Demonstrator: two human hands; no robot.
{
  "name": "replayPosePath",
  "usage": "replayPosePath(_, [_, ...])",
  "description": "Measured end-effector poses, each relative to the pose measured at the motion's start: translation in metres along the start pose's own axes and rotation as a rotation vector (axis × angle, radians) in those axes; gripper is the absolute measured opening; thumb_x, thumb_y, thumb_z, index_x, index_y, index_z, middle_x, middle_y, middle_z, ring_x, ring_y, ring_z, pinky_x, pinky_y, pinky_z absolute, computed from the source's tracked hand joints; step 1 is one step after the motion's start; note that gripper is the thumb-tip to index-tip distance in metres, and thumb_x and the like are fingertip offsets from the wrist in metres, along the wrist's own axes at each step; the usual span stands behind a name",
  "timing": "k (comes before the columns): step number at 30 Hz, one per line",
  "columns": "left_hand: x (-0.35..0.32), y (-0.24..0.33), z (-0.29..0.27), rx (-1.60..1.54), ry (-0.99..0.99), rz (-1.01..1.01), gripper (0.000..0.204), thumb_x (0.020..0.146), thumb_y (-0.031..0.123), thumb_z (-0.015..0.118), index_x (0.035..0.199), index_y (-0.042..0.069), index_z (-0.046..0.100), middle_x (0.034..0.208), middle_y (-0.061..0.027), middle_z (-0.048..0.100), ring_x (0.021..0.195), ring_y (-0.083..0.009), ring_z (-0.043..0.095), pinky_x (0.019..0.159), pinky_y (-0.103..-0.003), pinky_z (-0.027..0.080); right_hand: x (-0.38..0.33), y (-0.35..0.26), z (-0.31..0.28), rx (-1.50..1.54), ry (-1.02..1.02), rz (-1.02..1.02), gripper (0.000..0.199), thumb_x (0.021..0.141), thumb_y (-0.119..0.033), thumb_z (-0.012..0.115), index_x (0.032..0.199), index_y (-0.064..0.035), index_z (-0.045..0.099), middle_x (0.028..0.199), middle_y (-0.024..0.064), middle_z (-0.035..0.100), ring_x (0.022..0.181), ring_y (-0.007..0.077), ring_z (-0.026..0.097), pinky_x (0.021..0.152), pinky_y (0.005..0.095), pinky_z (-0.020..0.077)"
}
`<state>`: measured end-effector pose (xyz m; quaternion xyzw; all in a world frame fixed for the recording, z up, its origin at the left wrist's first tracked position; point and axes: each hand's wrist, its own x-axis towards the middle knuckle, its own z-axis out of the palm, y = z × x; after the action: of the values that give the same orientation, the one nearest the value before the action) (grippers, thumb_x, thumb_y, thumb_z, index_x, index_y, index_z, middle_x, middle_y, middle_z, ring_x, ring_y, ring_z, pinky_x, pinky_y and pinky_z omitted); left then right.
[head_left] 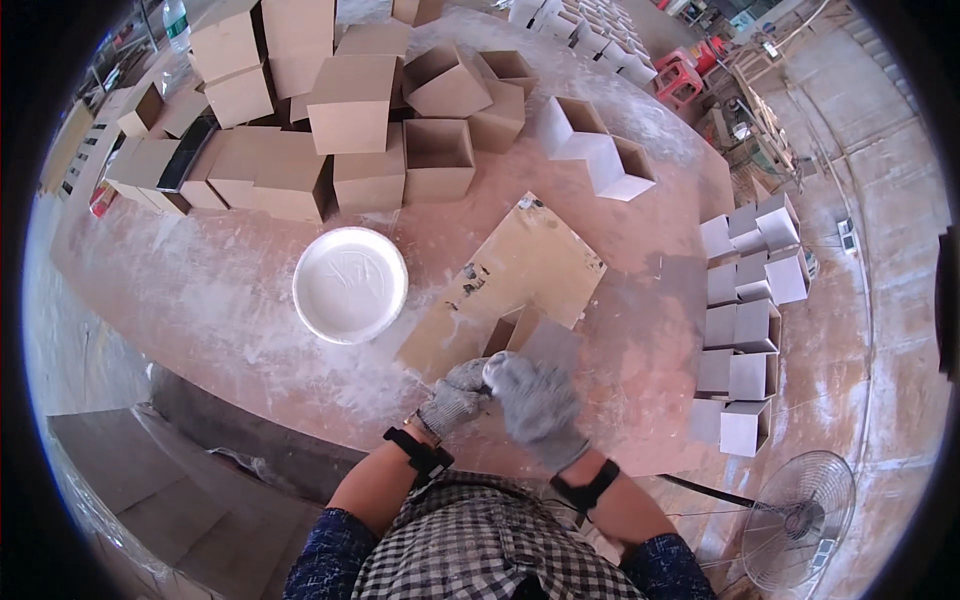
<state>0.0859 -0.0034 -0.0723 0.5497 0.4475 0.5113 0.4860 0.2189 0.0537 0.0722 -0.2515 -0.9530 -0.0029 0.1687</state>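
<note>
Both my hands wear grey knit gloves and meet near the table's front edge, at a small open cardboard box (552,343) with one whitened side. My left hand (455,398) is curled closed at the box's near left corner and appears to grip it. Right beside it, my right hand (538,408) is closed in a fist over the near end of the box; what it holds is hidden. Beneath the box lies a flat tan board (530,250) with dark smudges. A white basin (350,285) of white paste or paint stands to the left.
Brown cardboard boxes (290,175) are piled at the far left. Two white-coated boxes (605,165) stand far right on the dusty table (640,380). More white boxes (740,320) line the right side. A floor fan (800,520) stands at the lower right, red stools (680,80) farther back.
</note>
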Motion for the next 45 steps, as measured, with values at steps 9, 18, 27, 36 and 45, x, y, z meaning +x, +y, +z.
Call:
replayPosePath(9, [0.001, -0.011, -0.001, -0.084, -0.024, 0.016, 0.039, 0.078, 0.005, 0.070, 0.116, 0.003, 0.061, 0.114, -0.0129, 0.064, 0.108, -0.0286, 0.060, 0.091, -0.034, 0.048, 0.020, 0.022, 0.015, -0.267, 0.035, 0.004, 0.027, 0.080, -0.015, 0.058, 0.106, -0.0146, 0.063, 0.100, 0.0089, 0.061, 0.085, 0.0288, 0.058, 0.074, 0.0417, 0.0452])
replayPosePath(18, [0.011, 0.024, 0.000, -0.279, 0.019, -0.093, 0.023, 0.082, 0.004, 0.069, 0.104, 0.006, 0.064, 0.096, -0.0105, 0.064, 0.093, -0.0269, 0.062, 0.079, -0.034, 0.049, 0.053, 0.073, 0.017, -0.021, -0.003, 0.097, 0.020, 0.082, -0.017, 0.060, 0.099, -0.0104, 0.068, 0.093, 0.0099, 0.065, 0.088, 0.0286, 0.062, 0.079, 0.0408, 0.0480])
replayPosePath(27, [0.009, 0.012, 0.010, -0.010, 0.121, 0.057, 0.019, 0.081, 0.006, 0.071, 0.097, 0.004, 0.063, 0.090, -0.0113, 0.062, 0.087, -0.0264, 0.062, 0.075, -0.034, 0.048, 0.054, 0.055, -0.035, 0.202, -0.610, -0.107, 0.029, 0.090, -0.030, 0.054, 0.095, -0.0040, 0.066, 0.098, 0.0154, 0.067, 0.091, 0.0316, 0.065, 0.083, 0.0414, 0.0513])
replayPosePath(36, [0.008, 0.020, 0.005, -0.300, -0.001, -0.157, 0.032, 0.075, 0.010, 0.066, 0.106, 0.004, 0.061, 0.100, -0.0073, 0.060, 0.096, -0.0190, 0.059, 0.084, -0.032, 0.047, 0.078, 0.032, -0.017, -0.153, -0.434, 0.551, 0.023, 0.082, -0.023, 0.055, 0.093, -0.0048, 0.065, 0.092, 0.0191, 0.064, 0.085, 0.0362, 0.065, 0.069, 0.0486, 0.0521])
replayPosePath(45, [0.004, 0.019, -0.002, 0.080, 0.072, 0.119, 0.028, 0.074, -0.003, 0.060, 0.101, 0.004, 0.062, 0.094, -0.0106, 0.062, 0.092, -0.0259, 0.062, 0.082, -0.034, 0.049, 0.022, -0.019, -0.027, -0.120, -0.096, 0.199, 0.038, 0.079, -0.017, 0.064, 0.115, -0.0071, 0.060, 0.110, 0.0135, 0.060, 0.100, 0.0339, 0.059, 0.084, 0.0417, 0.0474])
